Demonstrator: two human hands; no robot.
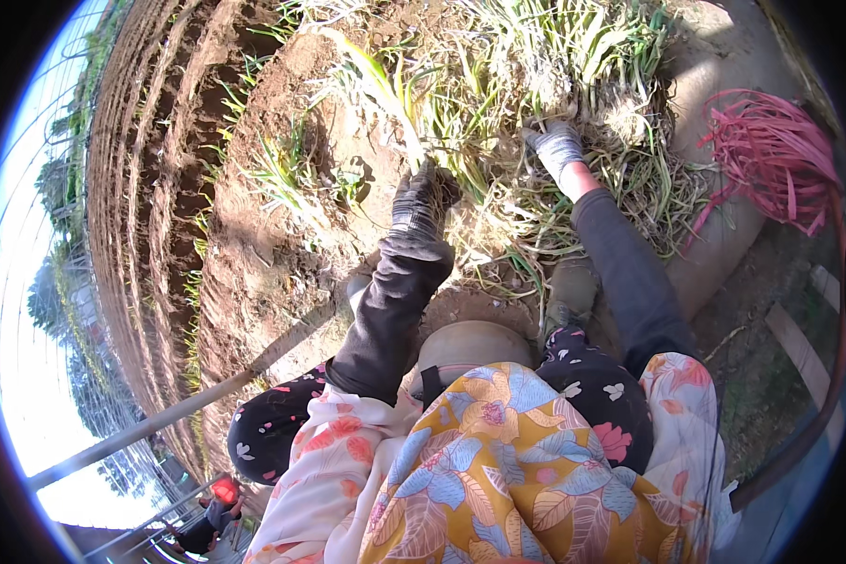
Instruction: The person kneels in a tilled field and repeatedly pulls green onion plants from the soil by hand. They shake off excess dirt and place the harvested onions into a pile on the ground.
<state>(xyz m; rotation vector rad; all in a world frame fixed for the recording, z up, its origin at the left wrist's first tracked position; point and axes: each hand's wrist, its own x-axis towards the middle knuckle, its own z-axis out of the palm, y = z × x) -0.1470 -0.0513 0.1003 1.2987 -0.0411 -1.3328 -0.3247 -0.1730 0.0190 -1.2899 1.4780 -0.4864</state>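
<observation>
Both my hands wear dirty striped gloves. My left hand is closed around the root end of a green-leaved plant, whose long pale stem and leaves point up and away. To its right, my right hand reaches into a heap of uprooted leafy plants with roots and dry leaves. Its fingertips touch the roots; whether they hold any cannot be told. More plants with long green leaves lie beyond the right hand.
A bundle of pink plastic strips hangs at the right. Ploughed soil rows run at the left, with loose plants nearer. A metal pole crosses the lower left. Another person is far off at lower left.
</observation>
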